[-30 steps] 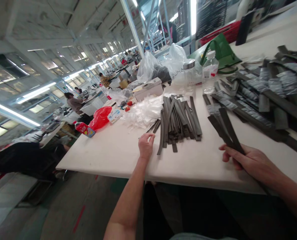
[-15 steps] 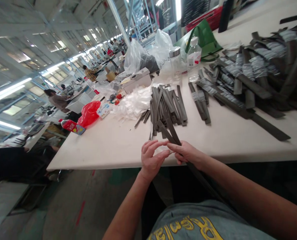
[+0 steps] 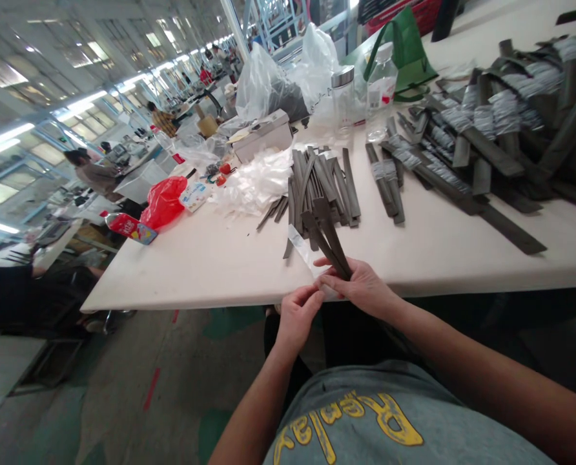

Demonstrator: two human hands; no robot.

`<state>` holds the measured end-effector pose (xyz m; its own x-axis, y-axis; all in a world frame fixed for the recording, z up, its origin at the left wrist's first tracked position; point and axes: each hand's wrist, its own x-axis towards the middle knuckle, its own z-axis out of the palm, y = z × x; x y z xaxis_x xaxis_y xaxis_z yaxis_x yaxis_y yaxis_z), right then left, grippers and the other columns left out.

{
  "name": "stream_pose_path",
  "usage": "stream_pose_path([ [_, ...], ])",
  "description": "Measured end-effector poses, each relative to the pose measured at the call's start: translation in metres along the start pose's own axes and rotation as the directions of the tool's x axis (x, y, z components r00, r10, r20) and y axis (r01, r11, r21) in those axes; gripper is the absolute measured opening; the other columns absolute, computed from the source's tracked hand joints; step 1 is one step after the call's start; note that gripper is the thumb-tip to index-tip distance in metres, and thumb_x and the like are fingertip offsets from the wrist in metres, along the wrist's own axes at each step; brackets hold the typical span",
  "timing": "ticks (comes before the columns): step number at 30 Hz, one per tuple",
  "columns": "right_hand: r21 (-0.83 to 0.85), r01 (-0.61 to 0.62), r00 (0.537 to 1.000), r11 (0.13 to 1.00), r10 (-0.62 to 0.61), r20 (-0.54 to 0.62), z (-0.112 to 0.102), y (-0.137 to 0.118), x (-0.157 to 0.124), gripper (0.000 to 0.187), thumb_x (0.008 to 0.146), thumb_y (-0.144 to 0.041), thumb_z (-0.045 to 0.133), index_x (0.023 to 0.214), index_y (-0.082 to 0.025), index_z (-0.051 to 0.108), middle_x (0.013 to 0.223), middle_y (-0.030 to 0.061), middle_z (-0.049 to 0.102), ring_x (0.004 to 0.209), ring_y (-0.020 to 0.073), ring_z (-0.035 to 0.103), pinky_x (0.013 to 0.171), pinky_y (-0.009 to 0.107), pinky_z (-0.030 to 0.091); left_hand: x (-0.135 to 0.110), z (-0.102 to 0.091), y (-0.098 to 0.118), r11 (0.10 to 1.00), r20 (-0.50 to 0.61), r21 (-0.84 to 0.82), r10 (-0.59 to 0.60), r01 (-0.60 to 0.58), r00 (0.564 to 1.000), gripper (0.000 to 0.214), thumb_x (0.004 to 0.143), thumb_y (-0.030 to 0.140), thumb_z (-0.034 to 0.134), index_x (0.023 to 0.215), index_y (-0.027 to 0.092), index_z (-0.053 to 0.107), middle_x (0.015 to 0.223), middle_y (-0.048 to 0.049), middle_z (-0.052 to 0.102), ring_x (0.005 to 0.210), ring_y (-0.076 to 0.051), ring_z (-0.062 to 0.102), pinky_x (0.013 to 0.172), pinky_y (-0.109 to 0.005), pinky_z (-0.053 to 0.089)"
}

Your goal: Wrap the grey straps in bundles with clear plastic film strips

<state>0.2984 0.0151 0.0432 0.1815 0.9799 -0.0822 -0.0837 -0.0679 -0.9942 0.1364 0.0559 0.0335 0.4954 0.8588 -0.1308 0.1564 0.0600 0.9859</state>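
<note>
My right hand (image 3: 360,287) is shut on a small bunch of dark grey rubbery strips (image 3: 331,242) at the table's front edge, their upper ends fanning out. My left hand (image 3: 298,316) sits just below it, its fingertips pinching at a white paper-like band (image 3: 300,248) that runs up beside the strips. Where the band meets the strips is hidden by my fingers. Behind my hands lies a loose pile of similar strips (image 3: 323,184), and a small wrapped bundle (image 3: 385,184) lies to its right.
A large heap of strips wrapped in silver bands (image 3: 491,129) fills the table's right side. Farther back stand a glass jar (image 3: 343,97), a water bottle (image 3: 380,84), a white box (image 3: 261,135) and plastic bags. Co-workers sit at distant tables on the left.
My left hand has left the table and joined my right at the strips. Both hands have dropped toward the table edge, and the white band now shows beside the strips.
</note>
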Motion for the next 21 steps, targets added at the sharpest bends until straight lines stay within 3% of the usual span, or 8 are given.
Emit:
stream_pose_path([
  [7, -0.342, 0.193, 0.981, 0.92, -0.186, 0.055, 0.003, -0.003, -0.008, 0.029, 0.088, -0.032, 0.051, 0.112, -0.02, 0.061, 0.081, 0.0013, 0.069, 0.072, 0.0165, 0.063, 0.072, 0.029, 0.051, 0.008, 0.01, 0.001, 0.91, 0.192, -0.285, -0.254, 0.301, 0.948, 0.036, 0.07, 0.042, 0.076, 0.091, 0.013, 0.074, 0.08, -0.0074, 0.073, 0.073, -0.017, 0.066, 0.078, -0.031, 0.05],
  [10, -0.407, 0.21, 0.978, 0.889, -0.189, 0.091, 0.002, -0.011, -0.014, 0.029, 0.092, -0.036, 0.047, 0.114, -0.021, 0.06, 0.086, 0.0018, 0.069, 0.072, 0.0165, 0.062, 0.071, 0.029, 0.05, 0.001, -0.006, 0.012, 0.874, 0.14, -0.375, -0.275, 0.308, 0.951, 0.033, 0.066, 0.04, 0.079, 0.081, 0.012, 0.074, 0.079, -0.0082, 0.073, 0.069, -0.016, 0.067, 0.074, -0.028, 0.052],
  [12, -0.41, 0.208, 0.977, 0.888, -0.167, 0.133, 0.0, -0.016, -0.019, 0.032, 0.094, -0.039, 0.042, 0.114, -0.022, 0.059, 0.093, 0.003, 0.069, 0.071, 0.0156, 0.061, 0.068, 0.028, 0.049, -0.009, -0.039, 0.029, 0.854, -0.068, -0.486, -0.247, 0.184, 0.967, 0.026, 0.062, 0.035, 0.083, 0.074, 0.014, 0.072, 0.076, -0.0055, 0.073, 0.068, -0.014, 0.067, 0.07, -0.025, 0.053],
  [13, -0.406, 0.204, 0.976, 0.891, -0.151, 0.16, 0.0, -0.018, -0.022, 0.033, 0.096, -0.041, 0.039, 0.113, -0.022, 0.06, 0.095, 0.0035, 0.069, 0.071, 0.0151, 0.061, 0.066, 0.027, 0.049, -0.016, -0.062, 0.039, 0.842, -0.228, -0.536, -0.213, 0.06, 0.95, 0.023, 0.06, 0.031, 0.084, 0.071, 0.016, 0.071, 0.074, -0.0023, 0.073, 0.066, -0.012, 0.066, 0.068, -0.023, 0.053],
  [15, -0.401, 0.19, 0.969, 0.896, -0.104, 0.225, -0.001, -0.019, -0.027, 0.036, 0.096, -0.043, 0.036, 0.106, -0.022, 0.063, 0.095, 0.004, 0.068, 0.067, 0.0138, 0.059, 0.062, 0.025, 0.048, -0.036, -0.114, 0.06, 0.801, -0.528, -0.54, -0.084, -0.258, 0.845, 0.018, 0.061, 0.024, 0.083, 0.072, 0.02, 0.069, 0.069, 0.0057, 0.071, 0.063, -0.008, 0.064, 0.065, -0.018, 0.053],
  [17, -0.396, 0.145, 0.951, 0.907, -0.017, 0.308, 0.003, -0.015, -0.031, 0.037, 0.096, -0.046, 0.037, 0.099, -0.021, 0.065, 0.092, 0.0036, 0.068, 0.06, 0.0119, 0.056, 0.054, 0.023, 0.046, -0.06, -0.159, 0.074, 0.708, -0.698, -0.485, 0.041, -0.514, 0.715, 0.017, 0.066, 0.026, 0.08, 0.075, 0.023, 0.066, 0.069, 0.0113, 0.069, 0.063, -0.004, 0.062, 0.066, -0.015, 0.053],
  [19, -0.402, 0.096, 0.915, 0.911, 0.078, 0.396, 0.011, -0.011, -0.034, 0.038, 0.095, -0.047, 0.038, 0.095, -0.02, 0.065, 0.086, 0.0028, 0.068, 0.052, 0.0102, 0.054, 0.048, 0.022, 0.043, -0.085, -0.183, 0.073, 0.643, -0.789, -0.436, 0.062, -0.629, 0.611, 0.018, 0.067, 0.029, 0.08, 0.075, 0.024, 0.064, 0.069, 0.014, 0.068, 0.062, -0.003, 0.061, 0.067, -0.015, 0.053],
  [21, -0.42, 0.082, 0.871, 0.904, 0.14, 0.471, 0.024, -0.007, -0.035, 0.039, 0.094, -0.048, 0.039, 0.092, -0.019, 0.065, 0.079, 0.0022, 0.067, 0.049, 0.0099, 0.053, 0.048, 0.022, 0.042, -0.102, -0.181, 0.058, 0.635, -0.807, -0.479, -0.047, -0.606, 0.589, 0.02, 0.069, 0.032, 0.079, 0.071, 0.022, 0.062, 0.066, 0.0128, 0.067, 0.061, -0.004, 0.061, 0.066, -0.016, 0.054],
])
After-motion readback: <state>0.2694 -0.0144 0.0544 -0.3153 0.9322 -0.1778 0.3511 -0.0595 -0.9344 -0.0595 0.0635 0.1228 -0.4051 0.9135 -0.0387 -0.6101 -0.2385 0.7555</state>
